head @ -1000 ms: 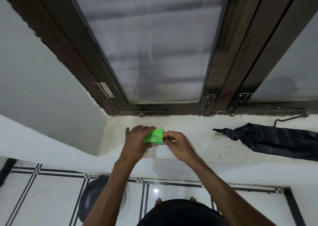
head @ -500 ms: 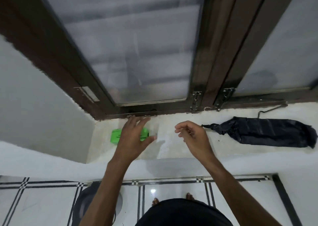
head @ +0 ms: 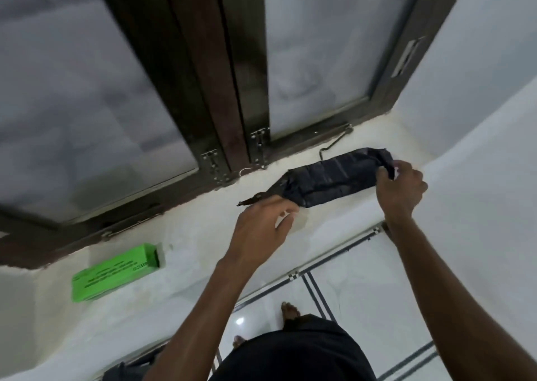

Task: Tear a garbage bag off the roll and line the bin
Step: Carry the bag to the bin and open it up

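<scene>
Head view: a folded black garbage bag (head: pixel 328 177) is seen lying on the white window sill (head: pixel 203 235) below the dark window frame (head: pixel 220 96). Its right end is pinched by the right hand (head: pixel 402 187). The left hand (head: pixel 261 229) is placed at its left end, fingers loosely curled; grip cannot be told. A green box (head: pixel 113 273) lies well left.
</scene>
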`<state>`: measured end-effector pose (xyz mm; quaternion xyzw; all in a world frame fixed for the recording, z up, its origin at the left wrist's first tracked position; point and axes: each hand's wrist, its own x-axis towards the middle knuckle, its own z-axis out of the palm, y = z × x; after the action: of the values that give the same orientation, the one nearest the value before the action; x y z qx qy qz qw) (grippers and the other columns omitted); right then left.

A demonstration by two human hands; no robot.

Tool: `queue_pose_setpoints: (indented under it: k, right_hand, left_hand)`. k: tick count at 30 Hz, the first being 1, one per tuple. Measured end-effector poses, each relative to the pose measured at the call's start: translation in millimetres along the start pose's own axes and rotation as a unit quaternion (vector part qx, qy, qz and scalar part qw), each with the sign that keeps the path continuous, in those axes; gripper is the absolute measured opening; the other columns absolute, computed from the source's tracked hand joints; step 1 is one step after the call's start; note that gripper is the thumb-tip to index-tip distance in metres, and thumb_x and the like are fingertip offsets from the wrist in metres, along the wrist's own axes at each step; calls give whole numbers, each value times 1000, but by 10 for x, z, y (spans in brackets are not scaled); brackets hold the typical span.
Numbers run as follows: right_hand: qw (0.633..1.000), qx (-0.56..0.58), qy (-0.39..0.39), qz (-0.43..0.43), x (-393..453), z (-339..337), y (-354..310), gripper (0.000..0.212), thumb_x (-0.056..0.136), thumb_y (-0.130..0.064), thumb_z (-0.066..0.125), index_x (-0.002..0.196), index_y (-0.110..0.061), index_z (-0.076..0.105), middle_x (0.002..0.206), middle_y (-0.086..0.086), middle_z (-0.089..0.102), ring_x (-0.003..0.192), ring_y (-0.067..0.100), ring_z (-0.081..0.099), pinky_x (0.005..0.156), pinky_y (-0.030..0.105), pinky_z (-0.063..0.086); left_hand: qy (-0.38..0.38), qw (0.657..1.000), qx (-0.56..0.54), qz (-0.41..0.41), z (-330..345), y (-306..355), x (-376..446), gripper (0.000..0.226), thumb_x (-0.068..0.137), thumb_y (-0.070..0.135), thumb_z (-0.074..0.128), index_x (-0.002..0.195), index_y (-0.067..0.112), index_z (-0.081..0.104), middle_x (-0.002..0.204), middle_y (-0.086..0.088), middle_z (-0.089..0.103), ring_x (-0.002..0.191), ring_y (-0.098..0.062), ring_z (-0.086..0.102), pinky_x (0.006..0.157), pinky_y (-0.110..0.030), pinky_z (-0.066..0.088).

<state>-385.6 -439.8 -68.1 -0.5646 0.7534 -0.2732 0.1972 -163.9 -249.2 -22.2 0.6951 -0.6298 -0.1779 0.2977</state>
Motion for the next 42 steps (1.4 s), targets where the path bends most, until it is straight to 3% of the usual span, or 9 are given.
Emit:
queue_pose_setpoints:
  k: [3, 8, 13, 17, 21, 27, 32, 36, 42]
  right_hand:
    - [998, -4, -31, 53, 168, 32, 157, 53, 88, -47, 60, 130, -15, 52, 131, 15, 52, 122, 38, 45, 99, 46, 42]
    - [996, 78, -44, -23, 285, 44, 200, 27, 91, -30, 59, 105, -8, 67, 104, 10, 70, 103, 29, 62, 91, 35, 47]
    - [951, 260, -144, -86, -228, -338, 115, 9, 87, -16, 70, 86, -11, 64, 82, 2, 68, 77, 12, 63, 71, 21, 49]
    - [916, 291, -244, -129, -799, -611, 134, 19, 77, -4, 79, 77, -9, 61, 66, -1, 61, 61, 8, 53, 59, 17, 44]
    - [887, 299, -307, -170, -1355, -772, 215, 21, 77, -2, 78, 76, -6, 57, 68, -1, 57, 62, 7, 48, 61, 16, 41]
    - [884, 256, -345, -184, -2290, -833, 387, 16, 80, -8, 76, 86, -18, 64, 81, -5, 65, 74, 11, 57, 68, 26, 46]
    - [876, 270, -362, -169, -3153, -927, 490, 16, 91, -15, 67, 105, -21, 67, 101, -8, 69, 94, 13, 64, 79, 27, 54]
    - [878, 267, -370, -148, -3791, -958, 591, 16, 90, -8, 67, 104, -15, 69, 95, -1, 72, 92, 13, 67, 82, 24, 54]
    - [861, 251, -416, -148, -4789, -1069, 783, 20, 82, -5, 75, 98, -14, 70, 87, 2, 73, 85, 16, 68, 77, 24, 57]
  left_hand:
    - [-13, 1000, -7, -4, 133, 119, 65, 17, 94, 25, 58, 105, 26, 70, 100, 15, 69, 88, -3, 63, 75, -31, 54]
    - [-29, 999, -26, -31, 235, 239, 103, 18, 95, 25, 57, 106, 25, 71, 100, 14, 70, 89, -2, 64, 80, -33, 56]
    - [-30, 987, -130, -88, 246, 399, 104, 16, 95, 26, 58, 104, 27, 72, 101, 19, 72, 93, 0, 65, 84, -21, 53]
    - [-45, 966, -215, -134, 267, 567, 11, 15, 93, 33, 62, 101, 28, 74, 94, 21, 73, 88, 1, 66, 77, -14, 50]
    - [-84, 950, -262, -149, 274, 641, -271, 19, 83, 44, 72, 93, 29, 75, 87, 16, 73, 85, -5, 68, 75, -19, 53]
    - [-90, 943, -293, -131, 173, 439, -1049, 32, 88, 23, 70, 69, 2, 56, 62, -8, 42, 61, -13, 38, 61, -28, 33]
    - [-104, 908, -367, -174, -74, 220, -1960, 16, 96, 10, 60, 96, 16, 74, 91, -9, 74, 85, -14, 68, 86, -29, 55]
    - [-98, 885, -416, -185, -155, 129, -2713, 22, 97, 4, 57, 101, 16, 74, 97, -3, 76, 93, -13, 70, 90, -26, 56]
    - [-36, 854, -460, -241, -265, 114, -3800, 20, 91, -1, 63, 111, 0, 68, 92, -25, 70, 91, -29, 70, 90, -35, 58]
